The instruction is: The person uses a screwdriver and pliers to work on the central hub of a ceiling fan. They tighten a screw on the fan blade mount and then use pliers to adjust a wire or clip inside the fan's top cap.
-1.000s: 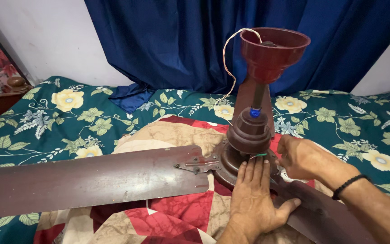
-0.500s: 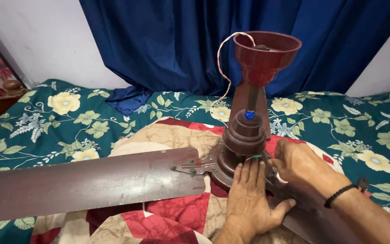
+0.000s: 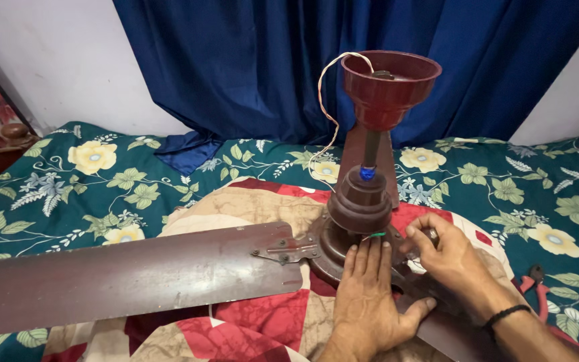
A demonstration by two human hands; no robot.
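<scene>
**Both hands at the hub of a ceiling fan laid on a bed**

Head view. A dark maroon metal ceiling fan (image 3: 360,208) stands on its motor housing on a patchwork quilt of red, cream and tan (image 3: 249,322), spread over a teal bedsheet printed with yellow flowers (image 3: 102,181). The fan's downrod points up and ends in a maroon bowl-shaped canopy cup (image 3: 390,84); a thin twisted wire (image 3: 323,107) loops out of the cup and down behind the rod. A small blue piece (image 3: 367,173) sits on the rod just above the housing.

One long brown fan blade (image 3: 129,278) runs out to the left, bolted to the hub by a metal bracket (image 3: 286,251).

Left hand (image 3: 368,302): flat, palm down, fingers straight and together, tips touching the base of the housing. No grip; it holds nothing.

Right hand (image 3: 447,258): fingers curled against the right side of the housing, a narrow grip; what it pinches, cannot tell. Black band on the wrist.

Red-handled pliers (image 3: 537,285) lie on the sheet near the right forearm. Dark blue curtain (image 3: 289,67) behind.
</scene>
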